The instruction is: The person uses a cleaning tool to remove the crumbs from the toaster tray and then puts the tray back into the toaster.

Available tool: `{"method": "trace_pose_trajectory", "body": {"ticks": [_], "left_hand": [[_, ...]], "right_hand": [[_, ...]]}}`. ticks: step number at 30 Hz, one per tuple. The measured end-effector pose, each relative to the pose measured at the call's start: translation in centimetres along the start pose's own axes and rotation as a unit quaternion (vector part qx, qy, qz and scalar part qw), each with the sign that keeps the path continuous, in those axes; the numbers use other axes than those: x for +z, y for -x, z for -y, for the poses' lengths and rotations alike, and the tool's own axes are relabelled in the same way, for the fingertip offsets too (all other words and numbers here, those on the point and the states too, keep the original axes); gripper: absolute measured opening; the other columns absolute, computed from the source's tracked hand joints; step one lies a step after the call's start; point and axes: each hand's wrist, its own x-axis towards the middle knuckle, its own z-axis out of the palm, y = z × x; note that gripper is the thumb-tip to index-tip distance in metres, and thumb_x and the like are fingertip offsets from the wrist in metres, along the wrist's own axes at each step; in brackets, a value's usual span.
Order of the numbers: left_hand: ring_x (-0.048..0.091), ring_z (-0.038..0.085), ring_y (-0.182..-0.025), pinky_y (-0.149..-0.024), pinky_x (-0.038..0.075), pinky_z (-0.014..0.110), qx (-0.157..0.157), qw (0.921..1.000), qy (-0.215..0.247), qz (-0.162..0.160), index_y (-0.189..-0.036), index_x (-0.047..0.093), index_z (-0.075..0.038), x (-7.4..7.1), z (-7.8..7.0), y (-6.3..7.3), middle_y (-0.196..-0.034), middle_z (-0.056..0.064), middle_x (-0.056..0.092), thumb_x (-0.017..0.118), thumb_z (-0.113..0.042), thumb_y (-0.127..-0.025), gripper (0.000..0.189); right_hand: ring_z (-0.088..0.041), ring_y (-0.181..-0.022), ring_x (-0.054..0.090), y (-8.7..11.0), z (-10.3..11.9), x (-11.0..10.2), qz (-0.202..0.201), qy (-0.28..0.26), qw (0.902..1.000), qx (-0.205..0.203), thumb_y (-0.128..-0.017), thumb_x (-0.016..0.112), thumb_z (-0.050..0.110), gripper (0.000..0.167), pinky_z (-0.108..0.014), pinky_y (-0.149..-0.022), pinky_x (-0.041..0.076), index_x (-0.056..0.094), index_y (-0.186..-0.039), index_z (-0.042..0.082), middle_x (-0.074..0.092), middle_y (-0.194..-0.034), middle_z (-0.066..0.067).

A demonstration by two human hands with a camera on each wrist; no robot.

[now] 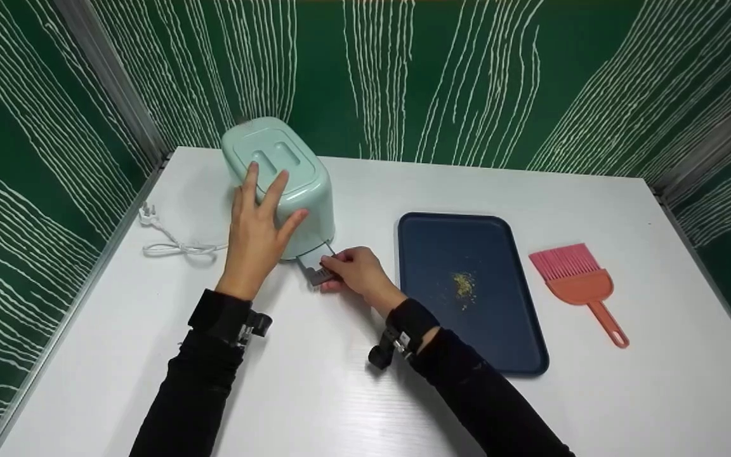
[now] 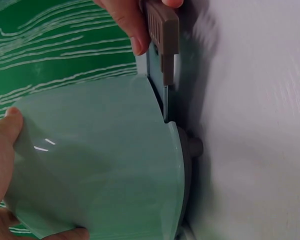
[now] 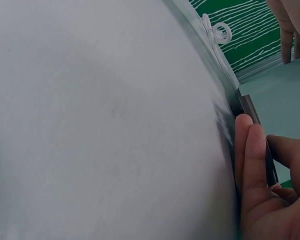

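Observation:
A mint-green toaster stands at the back left of the table, its top covered by a lid with two oblong recesses. My left hand rests on its near top edge with the fingers spread. At the toaster's base, a crumb tray with a grey-brown handle sticks partly out. My right hand pinches that handle between thumb and fingers. In the left wrist view, the tray's handle and the slot's edge show. The rest of the tray is hidden inside the toaster.
A dark blue tray right of the toaster holds a small heap of crumbs. Farther right lies an orange brush with pink bristles. The tied white cord and plug lie to the left. Green walls border the table.

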Motion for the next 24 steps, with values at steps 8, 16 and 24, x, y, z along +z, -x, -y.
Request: {"method": "trace_pose_trajectory", "body": {"ticks": [8, 16, 24], "left_hand": [[0.035, 0.052, -0.154, -0.123, 0.040, 0.065, 0.005, 1.0000, 0.003, -0.004, -0.161, 0.050, -0.021, -0.07, 0.03, 0.03, -0.177, 0.023, 0.021, 0.071, -0.049, -0.102, 0.069], [0.035, 0.054, -0.154, -0.121, 0.042, 0.065, 0.000, 1.0000, -0.001, -0.001, -0.161, 0.050, -0.022, -0.06, 0.06, -0.01, -0.177, 0.022, 0.021, 0.070, -0.050, -0.102, 0.069], [0.032, 0.054, -0.156, -0.122, 0.041, 0.066, -0.009, 0.9999, 0.000, 0.007, -0.162, 0.049, -0.023, -0.02, 0.07, 0.05, -0.178, 0.020, 0.019, 0.069, -0.051, -0.102, 0.069]], "right_hand": [[-0.004, -0.061, 0.066, -0.34, 0.12, 0.27, -0.016, 0.010, 0.9998, -0.003, -0.104, 0.073, 0.027, 0.025, -0.017, -0.062, 0.049, 0.072, -0.096, 0.003, 0.067, -0.079, 0.002], [-0.004, -0.064, 0.070, -0.57, 0.39, 0.50, -0.008, -0.024, 0.9997, 0.002, -0.105, 0.072, 0.021, 0.027, -0.016, -0.064, 0.054, 0.072, -0.111, -0.005, 0.069, -0.086, -0.002], [-0.004, -0.073, 0.073, -0.78, 0.44, 0.70, -0.012, -0.050, 0.9985, 0.018, -0.103, 0.074, 0.017, 0.028, -0.016, -0.073, 0.058, 0.072, -0.119, -0.006, 0.074, -0.096, -0.005]]}}
